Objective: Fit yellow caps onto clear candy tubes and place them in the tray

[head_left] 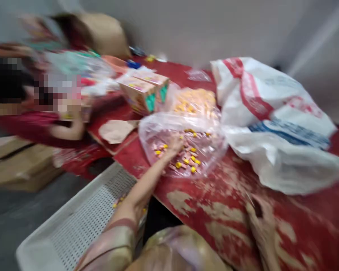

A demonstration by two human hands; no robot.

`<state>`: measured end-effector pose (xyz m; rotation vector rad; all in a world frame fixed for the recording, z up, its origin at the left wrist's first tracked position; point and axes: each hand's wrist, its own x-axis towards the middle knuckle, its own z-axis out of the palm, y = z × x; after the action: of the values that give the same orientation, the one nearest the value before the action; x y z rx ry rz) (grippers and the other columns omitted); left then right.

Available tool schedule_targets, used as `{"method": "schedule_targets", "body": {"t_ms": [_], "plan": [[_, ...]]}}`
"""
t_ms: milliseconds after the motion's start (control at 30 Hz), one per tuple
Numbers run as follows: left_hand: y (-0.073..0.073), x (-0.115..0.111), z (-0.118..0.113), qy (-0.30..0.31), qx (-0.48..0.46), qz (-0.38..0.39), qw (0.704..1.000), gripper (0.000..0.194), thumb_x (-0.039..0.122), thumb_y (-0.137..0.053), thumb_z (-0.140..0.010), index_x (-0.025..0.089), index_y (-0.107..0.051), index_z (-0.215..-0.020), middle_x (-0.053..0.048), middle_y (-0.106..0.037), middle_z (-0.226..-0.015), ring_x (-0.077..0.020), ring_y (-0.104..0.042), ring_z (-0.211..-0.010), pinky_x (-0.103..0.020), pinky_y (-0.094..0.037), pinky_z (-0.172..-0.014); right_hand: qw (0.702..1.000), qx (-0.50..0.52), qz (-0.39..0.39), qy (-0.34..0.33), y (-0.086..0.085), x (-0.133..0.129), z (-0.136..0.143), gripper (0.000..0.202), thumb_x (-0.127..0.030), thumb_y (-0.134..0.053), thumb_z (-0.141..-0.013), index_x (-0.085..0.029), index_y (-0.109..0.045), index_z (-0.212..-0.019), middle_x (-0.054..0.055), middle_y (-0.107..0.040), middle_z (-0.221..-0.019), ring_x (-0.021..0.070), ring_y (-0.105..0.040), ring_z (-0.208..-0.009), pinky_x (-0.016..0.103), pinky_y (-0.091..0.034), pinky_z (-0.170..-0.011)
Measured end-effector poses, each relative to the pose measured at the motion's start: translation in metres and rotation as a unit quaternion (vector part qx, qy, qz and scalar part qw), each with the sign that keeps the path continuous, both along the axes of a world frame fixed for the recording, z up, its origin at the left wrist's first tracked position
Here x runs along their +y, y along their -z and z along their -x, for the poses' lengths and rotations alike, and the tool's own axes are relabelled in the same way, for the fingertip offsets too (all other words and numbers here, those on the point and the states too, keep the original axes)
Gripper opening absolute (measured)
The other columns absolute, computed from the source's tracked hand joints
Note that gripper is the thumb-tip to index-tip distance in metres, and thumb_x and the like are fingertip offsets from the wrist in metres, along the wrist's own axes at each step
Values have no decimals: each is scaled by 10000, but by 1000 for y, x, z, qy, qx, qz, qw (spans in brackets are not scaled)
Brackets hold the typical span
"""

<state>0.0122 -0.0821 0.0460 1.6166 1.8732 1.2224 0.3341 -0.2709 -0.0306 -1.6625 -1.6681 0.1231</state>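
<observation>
My left hand (pixel 175 143) reaches into an opened clear plastic bag (pixel 148 131) and touches the small pink pieces with yellow caps (pixel 193 160) spread inside it. Blur and the pieces hide its fingertips, so I cannot tell whether it grips any. Close to the table's front edge, my right hand (pixel 264 220) rests on the red, worn tabletop (pixel 228 188). Its fingers are curled, and a thin pale sliver shows at the tips, too blurred to name. Behind the opened bag lies a second bag (pixel 196 99) full of orange-yellow pieces.
A white perforated crate (pixel 81 222) stands at lower left, with a few pieces inside. Printed boxes (pixel 141 90) stand behind a brown paper piece (pixel 115 131). A large white woven sack (pixel 277 98) covers the right back. Another person's arm (pixel 69 128) is at left, beside cardboard (pixel 22 165).
</observation>
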Motion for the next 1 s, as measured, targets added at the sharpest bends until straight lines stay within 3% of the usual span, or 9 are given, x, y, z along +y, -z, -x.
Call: {"method": "schedule_targets", "body": {"t_ms": [100,167,300,467,533,600,700,800,1000], "plan": [[21,-18,-12,27,27,26,999,224,286,-668,-762,136,-603,-915,-25,-606,-745,-166,-571,-737,-292,-439,-735,991,123,51,-6,3,-11,5,338,-412,-502,-864,-159,-565,-1081,113,-584,-1071,220,-554,-987,404,-459,-871],[25,-43,-18,109,-54,36,992,204,319,-657,-758,152,-610,-865,-9,-603,-735,-136,-555,-691,-251,-432,-685,985,157,67,-15,0,-3,12,338,-406,-528,-846,-167,-577,-1080,105,-590,-1085,212,-559,-1001,385,-465,-873],[27,-101,-48,266,-266,120,918,215,333,-655,-752,157,-644,-875,-39,-640,-850,-141,-582,-759,-249,-455,-692,979,176,77,-68,-14,5,26,295,-381,-562,-822,-179,-599,-1034,87,-619,-1031,201,-577,-957,355,-479,-826],[37,-129,-81,284,-357,176,872,179,278,-687,-712,160,-664,-845,-30,-633,-852,-137,-576,-793,-257,-449,-745,961,239,113,-77,-22,-1,34,269,-366,-608,-794,-201,-611,-1006,67,-616,-982,195,-558,-926,388,-439,-876],[39,-134,-86,260,-413,203,849,215,258,-701,-690,158,-642,-871,-14,-622,-827,-121,-567,-766,-237,-444,-715,914,388,114,-37,-22,-2,39,279,-370,-626,-776,-206,-580,-997,56,-602,-969,175,-566,-887,362,-458,-844],[40,-138,-90,234,-457,216,830,279,235,-722,-657,158,-619,-904,8,-602,-787,-94,-546,-714,-206,-430,-668,833,545,100,-4,-24,-2,46,316,-369,-659,-740,-212,-531,-982,36,-585,-939,145,-578,-798,307,-486,-751],[40,-145,-96,208,-487,222,819,327,207,-740,-629,157,-597,-919,24,-588,-769,-68,-525,-672,-175,-419,-634,758,647,82,9,-30,-1,58,458,-319,-719,-678,-242,-476,-1057,2,-570,-907,143,-605,-744,268,-494,-651],[40,-151,-102,200,-502,227,811,333,203,-749,-618,158,-580,-902,17,-604,-789,-79,-550,-696,-179,-439,-644,765,642,51,0,-33,-4,66,509,-262,-739,-671,-260,-471,-1103,-6,-595,-923,175,-634,-821,294,-513,-711],[42,-163,-112,217,-502,234,804,200,243,-731,-661,142,-632,-802,5,-633,-725,-98,-569,-653,-208,-451,-645,856,507,99,-34,-27,-13,67,257,-298,-723,-725,-196,-545,-881,32,-635,-953,156,-623,-845,282,-516,-744]]}}
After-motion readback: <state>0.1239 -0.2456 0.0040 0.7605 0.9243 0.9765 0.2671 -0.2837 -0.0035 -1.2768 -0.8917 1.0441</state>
